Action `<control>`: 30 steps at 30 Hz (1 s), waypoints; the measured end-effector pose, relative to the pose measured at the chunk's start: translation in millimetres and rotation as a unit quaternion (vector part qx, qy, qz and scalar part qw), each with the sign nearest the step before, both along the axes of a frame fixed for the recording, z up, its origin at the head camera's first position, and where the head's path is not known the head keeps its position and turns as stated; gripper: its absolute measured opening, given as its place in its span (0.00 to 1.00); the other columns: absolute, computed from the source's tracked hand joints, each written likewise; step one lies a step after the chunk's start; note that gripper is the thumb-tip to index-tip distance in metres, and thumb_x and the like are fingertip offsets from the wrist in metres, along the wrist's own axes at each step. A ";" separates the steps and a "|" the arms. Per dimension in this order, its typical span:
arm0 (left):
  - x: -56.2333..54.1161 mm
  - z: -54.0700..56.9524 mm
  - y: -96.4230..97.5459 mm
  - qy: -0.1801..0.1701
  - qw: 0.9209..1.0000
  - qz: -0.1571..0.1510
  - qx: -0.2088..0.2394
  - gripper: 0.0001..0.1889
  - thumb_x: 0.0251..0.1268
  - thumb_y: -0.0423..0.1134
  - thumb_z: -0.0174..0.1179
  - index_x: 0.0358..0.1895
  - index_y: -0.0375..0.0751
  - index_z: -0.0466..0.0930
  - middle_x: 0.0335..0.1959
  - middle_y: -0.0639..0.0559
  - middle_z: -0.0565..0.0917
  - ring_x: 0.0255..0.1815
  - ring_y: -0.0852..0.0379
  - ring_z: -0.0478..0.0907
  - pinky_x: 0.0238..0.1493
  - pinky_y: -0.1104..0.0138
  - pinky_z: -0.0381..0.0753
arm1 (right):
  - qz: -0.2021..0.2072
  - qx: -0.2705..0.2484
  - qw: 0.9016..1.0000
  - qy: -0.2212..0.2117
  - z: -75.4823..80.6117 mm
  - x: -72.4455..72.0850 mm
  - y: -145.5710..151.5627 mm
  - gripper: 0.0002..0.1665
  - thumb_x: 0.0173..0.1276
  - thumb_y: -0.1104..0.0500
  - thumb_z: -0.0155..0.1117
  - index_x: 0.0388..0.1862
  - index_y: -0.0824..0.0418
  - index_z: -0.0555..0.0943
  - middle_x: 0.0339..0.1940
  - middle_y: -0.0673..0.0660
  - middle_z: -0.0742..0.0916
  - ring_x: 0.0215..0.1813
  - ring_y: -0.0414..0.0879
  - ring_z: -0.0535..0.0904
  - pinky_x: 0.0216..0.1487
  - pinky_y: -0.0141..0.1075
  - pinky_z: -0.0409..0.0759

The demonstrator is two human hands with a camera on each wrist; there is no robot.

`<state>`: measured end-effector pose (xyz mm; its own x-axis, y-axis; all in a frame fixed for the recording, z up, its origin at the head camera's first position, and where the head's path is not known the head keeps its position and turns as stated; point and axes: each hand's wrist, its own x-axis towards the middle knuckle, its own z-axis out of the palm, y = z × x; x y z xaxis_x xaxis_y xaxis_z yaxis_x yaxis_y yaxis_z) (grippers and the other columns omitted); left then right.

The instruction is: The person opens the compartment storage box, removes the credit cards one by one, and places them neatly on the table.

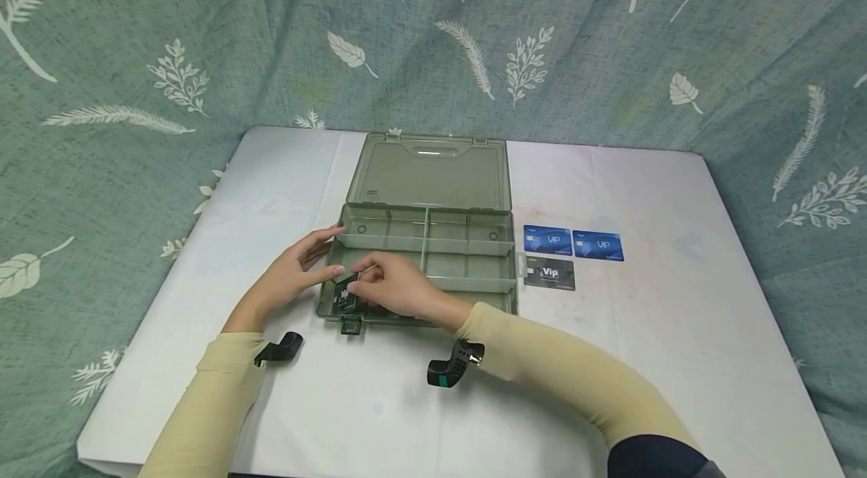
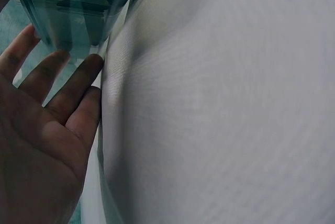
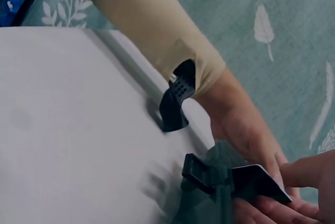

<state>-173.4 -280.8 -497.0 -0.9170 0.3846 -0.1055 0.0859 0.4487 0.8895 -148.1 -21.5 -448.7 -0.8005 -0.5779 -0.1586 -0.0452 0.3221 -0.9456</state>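
Observation:
A translucent green compartment box (image 1: 467,265) stands on the table with its lid (image 1: 433,173) folded back. My right hand (image 1: 400,286) reaches into the front-left compartment and pinches a black Vip card (image 1: 345,297). That card (image 3: 256,182) is tilted near the front wall in the right wrist view. My left hand (image 1: 287,278) is at the box's left side, fingers extended, the thumb over the edge close to the card. In the left wrist view, the left hand's fingers (image 2: 70,88) lie along the box wall, loosely spread.
Right of the box lie two blue VIP cards (image 1: 548,239) (image 1: 598,245) side by side. Another black Vip card (image 1: 550,273) is below them, beside the box's right latch. White cloth covers the table (image 1: 379,403); a leaf-patterned green curtain (image 1: 406,34) hangs behind.

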 end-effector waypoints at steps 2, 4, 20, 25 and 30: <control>-0.2 -0.4 -0.1 0.001 1.000 0.000 0.000 0.38 0.70 0.44 0.67 0.80 0.58 0.60 0.83 0.52 0.52 0.80 0.36 0.53 0.80 0.44 0.55 | -0.003 0.015 1.000 0.012 -0.2 0.2 -2.4 0.22 0.72 0.54 0.69 0.60 0.63 0.81 0.34 0.47 0.90 0.34 0.43 0.87 0.31 0.28 0.83; -0.4 -0.5 -0.2 0.003 1.000 0.000 -0.001 0.38 0.70 0.44 0.67 0.80 0.58 0.60 0.83 0.51 0.53 0.80 0.36 0.53 0.80 0.44 0.55 | -0.007 0.031 0.999 0.023 -0.9 0.4 -4.2 0.21 0.71 0.53 0.71 0.58 0.61 0.81 0.31 0.45 0.89 0.31 0.39 0.86 0.29 0.27 0.81; 0.4 0.2 0.2 0.004 1.000 -0.001 -0.003 0.38 0.70 0.43 0.67 0.80 0.56 0.60 0.83 0.48 0.52 0.79 0.34 0.54 0.79 0.43 0.55 | -0.010 0.036 0.999 -0.012 3.4 0.2 -1.2 0.17 0.71 0.66 0.67 0.58 0.65 0.81 0.30 0.52 0.88 0.24 0.42 0.86 0.26 0.31 0.87; 0.2 0.4 0.3 0.003 1.000 -0.001 -0.003 0.37 0.71 0.43 0.67 0.80 0.57 0.60 0.83 0.49 0.53 0.80 0.35 0.53 0.80 0.43 0.55 | -0.014 0.044 0.999 -0.002 4.7 0.7 4.7 0.17 0.71 0.66 0.67 0.57 0.63 0.82 0.29 0.53 0.88 0.22 0.42 0.85 0.26 0.32 0.87; -0.2 0.0 0.0 0.001 1.000 0.000 -0.001 0.37 0.71 0.44 0.67 0.80 0.57 0.61 0.82 0.49 0.53 0.80 0.36 0.53 0.80 0.43 0.54 | -0.014 0.039 0.999 0.001 4.5 1.0 11.5 0.16 0.71 0.67 0.67 0.57 0.63 0.83 0.29 0.55 0.88 0.21 0.42 0.85 0.25 0.33 0.87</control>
<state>-173.6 -280.8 -497.0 -0.9175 0.3837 -0.1047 0.0870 0.4505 0.8885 -147.1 -10.1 -444.2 -0.8169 -0.5406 -0.2011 -0.0364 0.3963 -0.9174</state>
